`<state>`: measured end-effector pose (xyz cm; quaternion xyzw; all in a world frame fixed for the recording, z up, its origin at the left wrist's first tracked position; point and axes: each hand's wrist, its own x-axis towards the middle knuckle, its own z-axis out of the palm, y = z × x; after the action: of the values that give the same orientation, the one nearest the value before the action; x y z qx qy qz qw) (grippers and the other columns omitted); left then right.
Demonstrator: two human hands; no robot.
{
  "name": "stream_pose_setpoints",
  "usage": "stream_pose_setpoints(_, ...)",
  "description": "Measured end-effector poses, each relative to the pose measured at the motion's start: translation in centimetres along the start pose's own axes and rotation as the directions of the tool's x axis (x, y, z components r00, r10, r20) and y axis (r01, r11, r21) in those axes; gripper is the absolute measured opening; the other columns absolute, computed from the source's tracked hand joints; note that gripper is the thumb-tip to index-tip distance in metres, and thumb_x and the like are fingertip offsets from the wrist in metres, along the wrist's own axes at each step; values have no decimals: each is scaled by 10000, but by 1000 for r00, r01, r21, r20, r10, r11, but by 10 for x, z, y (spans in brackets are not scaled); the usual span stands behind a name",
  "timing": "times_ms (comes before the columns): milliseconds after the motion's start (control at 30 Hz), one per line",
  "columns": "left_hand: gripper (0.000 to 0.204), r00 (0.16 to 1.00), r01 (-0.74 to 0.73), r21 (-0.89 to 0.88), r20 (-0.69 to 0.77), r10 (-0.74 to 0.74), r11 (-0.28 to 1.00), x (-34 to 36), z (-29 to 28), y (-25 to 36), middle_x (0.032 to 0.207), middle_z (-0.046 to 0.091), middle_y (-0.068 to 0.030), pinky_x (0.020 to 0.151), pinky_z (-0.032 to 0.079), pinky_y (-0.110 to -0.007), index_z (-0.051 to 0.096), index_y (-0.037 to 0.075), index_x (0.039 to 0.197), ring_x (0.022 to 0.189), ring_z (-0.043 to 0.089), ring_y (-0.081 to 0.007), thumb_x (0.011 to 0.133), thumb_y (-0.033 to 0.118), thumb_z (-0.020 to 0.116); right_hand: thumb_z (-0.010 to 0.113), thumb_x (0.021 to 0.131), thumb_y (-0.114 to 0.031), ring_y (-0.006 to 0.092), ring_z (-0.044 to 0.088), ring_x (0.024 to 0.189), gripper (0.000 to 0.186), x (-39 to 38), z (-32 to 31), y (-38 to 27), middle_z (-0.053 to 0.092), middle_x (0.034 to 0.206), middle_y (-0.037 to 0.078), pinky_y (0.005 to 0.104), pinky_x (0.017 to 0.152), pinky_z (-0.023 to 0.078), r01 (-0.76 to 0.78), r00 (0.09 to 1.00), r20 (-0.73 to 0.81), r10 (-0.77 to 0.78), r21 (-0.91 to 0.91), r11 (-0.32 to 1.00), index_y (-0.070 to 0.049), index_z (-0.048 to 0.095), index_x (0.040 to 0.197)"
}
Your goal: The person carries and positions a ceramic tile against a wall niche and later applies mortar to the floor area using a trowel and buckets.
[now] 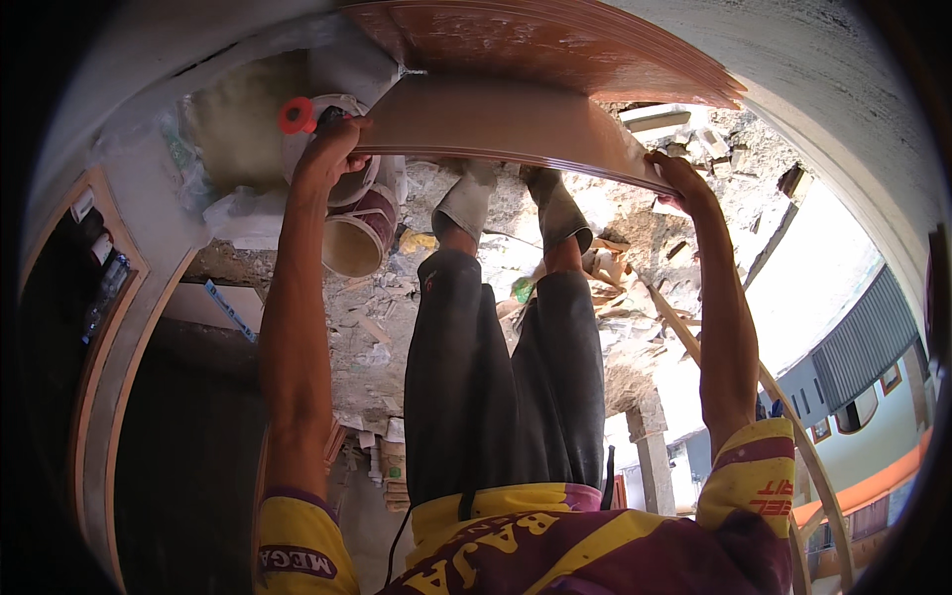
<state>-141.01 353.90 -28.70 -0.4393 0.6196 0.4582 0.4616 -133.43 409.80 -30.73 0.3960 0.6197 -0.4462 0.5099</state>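
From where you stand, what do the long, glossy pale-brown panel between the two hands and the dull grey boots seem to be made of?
The long, glossy pale-brown panel looks like smooth plastic, judging by its soft sheen and thin edge, though coated board is possible. The dull grey boots could be rubber with a matte finish: the right one's stiff-looking rim gapes open.

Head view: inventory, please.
Panel: one, glossy brown, upper centre
Sheets: count unclear, reddish, top
Bucket: one, white, upper left
Ring: one, red, near bucket
Cylinder: one, beige, below bucket
Spirit level: one, blue, left
Timber: several, tan, right
Rubble: uncountable, grey, ground
Corrugated sheet: one, grey, right
Boots: two, grey, ground
Trousers: one pair, dark, centre
Shirt: one, yellow-maroon, bottom
Left hand: one, panel's left end
Right hand: one, panel's right end
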Motion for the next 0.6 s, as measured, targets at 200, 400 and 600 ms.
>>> stream_pose_setpoints(200, 178, 987, -159, -176, -34, 155, 972, -17, 12, 34, 822, 669, -45, 602, 523, -252, 601, 58, 999, 731, 679, -137, 1026, 193, 488, 483, 1051, -270, 295, 695, 1019, 441, -30, -6, -16, 639, 1153, 224, 386, 864, 622, 196, 979, -131, -156, 412, 890, 111, 512, 1270)
stream_pose_setpoints(400, 410, 691, -474, 432, -358, 628, 767, -3, 36, 39, 1071, 719, -169, 813, 569, -311, 626, -40, 1228, 928, 735, -216, 1051, 275, 434, 450, 1052, -500, 364, 705, 1068, 709, -16, 19, -27, 645, 1210, 291, 448, 939, 618, 527, 834, -421, -356, 418, 740, 113, 394, 1404)
stream_pose_setpoints(600, 605, 628, -492, 243, -566, 534, 836, -5, 56, 40, 1040, 730, -168, 916, 498, -415, 656, 17, 1150, 978, 703, -323, 1044, 537, 366, 277, 971, -785, 360, 704, 1082, 1038, -8, 37, -34, 614, 1292, 299, 436, 902, 626, 494, 781, -564, -266, 298, 817, 147, 438, 1398)
